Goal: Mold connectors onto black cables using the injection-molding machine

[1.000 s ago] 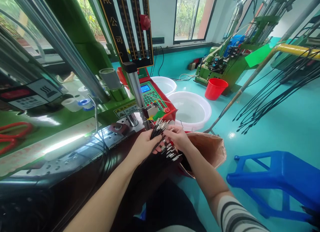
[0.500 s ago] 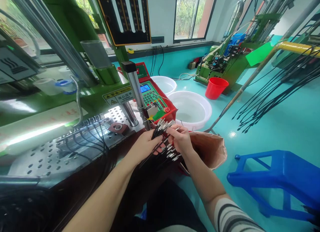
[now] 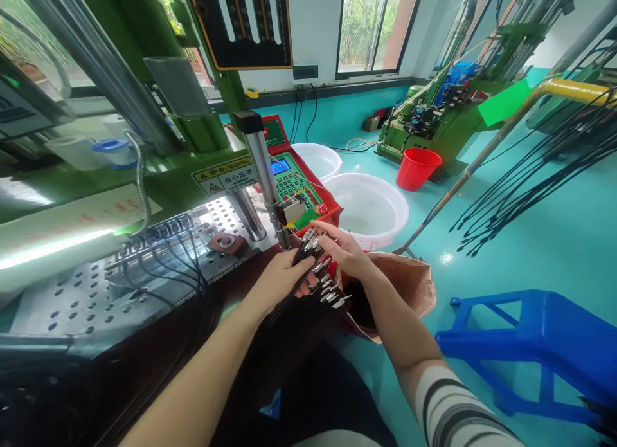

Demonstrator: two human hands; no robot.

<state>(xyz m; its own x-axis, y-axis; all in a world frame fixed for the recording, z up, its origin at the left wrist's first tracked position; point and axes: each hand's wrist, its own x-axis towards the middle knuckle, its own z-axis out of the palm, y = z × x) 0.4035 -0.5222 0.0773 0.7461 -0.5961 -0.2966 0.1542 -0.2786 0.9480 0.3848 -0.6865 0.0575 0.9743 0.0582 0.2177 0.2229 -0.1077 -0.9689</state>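
Note:
My left hand (image 3: pixel 287 274) is closed round a bundle of black cables (image 3: pixel 304 254) whose silvery connector ends point up and away from me. Over those ends lies my right hand (image 3: pixel 343 246), its fingers stretched out and touching the metal tips; nothing is plainly gripped in it. Just below, more cables with silver connectors (image 3: pixel 332 294) lie along the dark red table edge. Further left, several black cables (image 3: pixel 166 260) run out of a metal mould (image 3: pixel 154 257) on the machine's perforated plate (image 3: pixel 77 305).
A red control panel (image 3: pixel 301 186) stands behind my hands. White tubs (image 3: pixel 369 206), a brown paper bag (image 3: pixel 409 283) and a red bucket (image 3: pixel 418 168) are to the right. A blue stool (image 3: pixel 525 331) stands nearer, beneath cables hanging from a yellow-ended rail (image 3: pixel 573 90).
My right hand's fingers have gone from pinching at a cable near the bundle to lying stretched over the connector ends. The left hand keeps its hold, and the view has shifted slightly.

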